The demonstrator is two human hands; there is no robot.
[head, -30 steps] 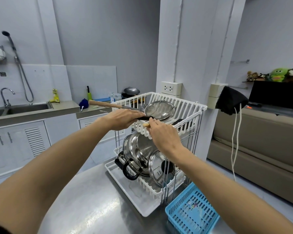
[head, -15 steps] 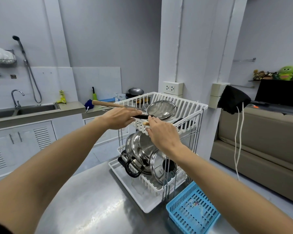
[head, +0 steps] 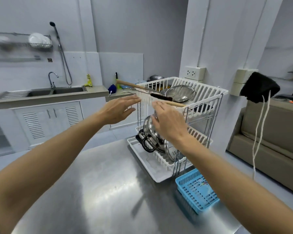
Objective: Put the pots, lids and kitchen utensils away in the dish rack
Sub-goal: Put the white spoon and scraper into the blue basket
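Both my left hand (head: 118,110) and right hand (head: 167,122) are empty with fingers spread, the strainer (head: 179,93) and spoon (head: 169,103) just beyond them on the dish rack (head: 208,92), where overhanging handles could tip out if bumped.

Table (head: 98,191) is brushed steel, shiny with soft glare. Dish rack (head: 208,92) has white plastic baskets on chrome wire legs. Pots (head: 150,130) and strainer (head: 179,93) are polished metal, pretty glossy, wooden handles (head: 130,84) look matt. At 4 o'clock from the rack, a blue plastic basket (head: 196,191).
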